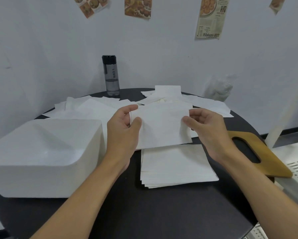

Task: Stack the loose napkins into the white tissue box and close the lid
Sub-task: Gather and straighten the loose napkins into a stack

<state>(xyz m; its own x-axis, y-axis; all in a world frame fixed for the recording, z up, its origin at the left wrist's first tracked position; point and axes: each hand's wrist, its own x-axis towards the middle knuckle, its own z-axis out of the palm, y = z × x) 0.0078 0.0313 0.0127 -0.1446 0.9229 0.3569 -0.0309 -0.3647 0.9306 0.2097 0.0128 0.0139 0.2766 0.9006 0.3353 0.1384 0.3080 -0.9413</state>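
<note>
The left hand (125,128) and right hand (208,128) each pinch one napkin (162,125) above the neat stack (176,166) mid-desk (144,213). One white tissue box (41,152) sits at the left edge, one wooden lid (258,152) at the right, with loose napkins (93,107) and one water bottle (111,76) along the far edge

The round black worktop (162,213) looks matt and a bit grainy, while the square white tissue box (41,152) is smooth plastic with a soft sheen. The thin white paper napkin (163,128) has a faint embossed texture, same as the stack of white napkins (177,168). The flat wooden lid with the oval slot (265,157) looks satin-smooth, and the smoky grey water bottle (111,76) is glossy see-through plastic.
</note>
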